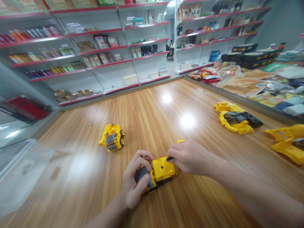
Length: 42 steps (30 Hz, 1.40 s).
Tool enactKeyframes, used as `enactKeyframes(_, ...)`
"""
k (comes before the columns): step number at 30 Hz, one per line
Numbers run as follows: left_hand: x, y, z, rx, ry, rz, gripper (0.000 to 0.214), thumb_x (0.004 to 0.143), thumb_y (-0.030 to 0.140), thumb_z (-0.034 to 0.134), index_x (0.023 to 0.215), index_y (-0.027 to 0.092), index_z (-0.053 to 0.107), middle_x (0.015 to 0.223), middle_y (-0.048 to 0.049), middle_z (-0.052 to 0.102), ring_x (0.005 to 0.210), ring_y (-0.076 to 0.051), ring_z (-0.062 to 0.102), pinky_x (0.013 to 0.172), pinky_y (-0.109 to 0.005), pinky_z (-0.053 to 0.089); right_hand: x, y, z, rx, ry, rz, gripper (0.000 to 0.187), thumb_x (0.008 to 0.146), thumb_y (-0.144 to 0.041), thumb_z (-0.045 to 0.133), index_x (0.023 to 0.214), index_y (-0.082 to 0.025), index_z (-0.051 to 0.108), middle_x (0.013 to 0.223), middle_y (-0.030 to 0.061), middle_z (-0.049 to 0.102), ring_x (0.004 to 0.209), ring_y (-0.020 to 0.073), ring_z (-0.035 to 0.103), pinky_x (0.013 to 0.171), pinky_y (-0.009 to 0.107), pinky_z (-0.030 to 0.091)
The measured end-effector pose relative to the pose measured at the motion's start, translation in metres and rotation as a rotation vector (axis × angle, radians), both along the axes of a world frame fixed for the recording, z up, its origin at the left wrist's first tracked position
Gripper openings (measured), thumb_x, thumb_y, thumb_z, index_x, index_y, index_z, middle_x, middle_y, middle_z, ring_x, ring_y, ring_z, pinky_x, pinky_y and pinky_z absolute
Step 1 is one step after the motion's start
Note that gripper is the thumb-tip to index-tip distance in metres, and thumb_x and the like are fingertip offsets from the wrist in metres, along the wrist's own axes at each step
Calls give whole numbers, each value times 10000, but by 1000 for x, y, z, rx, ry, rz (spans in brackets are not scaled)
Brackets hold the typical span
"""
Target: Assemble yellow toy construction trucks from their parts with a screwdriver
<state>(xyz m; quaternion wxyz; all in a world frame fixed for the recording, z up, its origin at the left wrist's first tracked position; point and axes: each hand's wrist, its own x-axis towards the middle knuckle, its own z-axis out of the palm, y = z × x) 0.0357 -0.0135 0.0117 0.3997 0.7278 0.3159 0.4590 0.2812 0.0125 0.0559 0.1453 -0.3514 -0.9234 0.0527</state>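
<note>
A yellow toy vehicle body [163, 170] with a dark grey cab rests on the wooden table [95, 177] close to me. My left hand [135, 180] wraps its fingers round the grey cab end and steadies it. My right hand [188, 157] is closed in a pinch on a small dark tool or pin [170, 158] pressed against the top of the yellow body. A small yellow piece [180, 141] shows just behind my right hand.
A second yellow toy truck [112, 137] stands to the left. Yellow and black toy parts [234, 119] lie at the right, more yellow parts [288, 144] at the far right edge. A clear plastic bin [16, 164] sits at left. Store shelves line the back.
</note>
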Motion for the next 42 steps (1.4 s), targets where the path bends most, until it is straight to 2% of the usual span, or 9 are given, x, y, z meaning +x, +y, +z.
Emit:
enactKeyframes(6, 2, 3, 2, -1, 5, -112, 206, 887, 375, 509, 877, 182, 581, 877, -104, 582, 884, -267, 542, 804, -426, 427, -8, -2, -4, -11, -7, 5, 86, 893, -176, 559, 840, -157, 624, 789, 32, 669, 656, 151, 586, 561, 286, 281)
enactKeyframes(12, 3, 2, 2, 8, 21, -87, 224, 895, 384, 499, 860, 181, 586, 857, -101, 592, 843, -255, 542, 773, -404, 424, -9, -3, -3, -28, 14, -5, 88, 896, -181, 561, 848, -160, 633, 792, 35, 680, 677, 158, 609, 566, 287, 298)
enactKeyframes(18, 2, 3, 2, 35, 54, -71, 225, 901, 369, 486, 859, 178, 597, 863, -103, 607, 825, -247, 553, 762, -397, 426, -8, -6, 3, -126, 108, 1, 208, 914, -375, 600, 891, -173, 644, 798, 38, 708, 708, 182, 651, 578, 279, 332)
enactKeyframes(23, 3, 3, 5, 81, 95, -61, 211, 917, 319, 447, 865, 178, 596, 843, -103, 615, 818, -245, 555, 746, -399, 433, -13, -9, 1, -212, 154, 18, 85, 874, -205, 604, 936, -179, 657, 824, 36, 729, 753, 173, 680, 607, 247, 377)
enactKeyframes(26, 3, 2, 10, 181, 166, -82, 198, 908, 240, 431, 887, 173, 616, 845, -107, 619, 818, -248, 552, 747, -414, 435, -13, -7, 2, -191, 129, 10, 85, 859, -189, 600, 917, -177, 661, 810, 37, 733, 743, 175, 682, 610, 246, 382)
enactKeyframes(29, 5, 0, 16, 298, 244, -99, 213, 861, 152, 442, 928, 159, 643, 859, -119, 612, 837, -259, 537, 747, -436, 442, -4, -1, 6, -111, 84, -73, 123, 890, -207, 554, 888, -171, 672, 796, 50, 733, 731, 185, 680, 615, 259, 380)
enactKeyframes(34, 9, -8, 21, 394, 338, -93, 283, 757, 114, 521, 1014, 148, 634, 873, -122, 595, 843, -270, 510, 730, -453, 463, 24, 11, 15, -67, -144, -345, 230, 900, -270, 537, 772, -178, 705, 709, 85, 720, 665, 219, 677, 566, 282, 348)
enactKeyframes(37, 14, -14, 19, 428, 422, -15, 344, 735, 104, 577, 1073, 163, 605, 912, -122, 588, 864, -275, 520, 746, -457, 485, 37, 15, 16, -150, -267, -394, 241, 882, -320, 565, 777, -203, 747, 734, 96, 734, 685, 243, 691, 557, 286, 354)
enactKeyframes(42, 19, -20, 13, 377, 570, 125, 415, 747, 171, 663, 1155, 188, 589, 1185, -172, 513, 1025, -308, 558, 844, -460, 521, 40, 16, 12, -186, -326, -415, 248, 854, -382, 600, 851, -200, 768, 780, 119, 742, 711, 268, 698, 564, 292, 389)
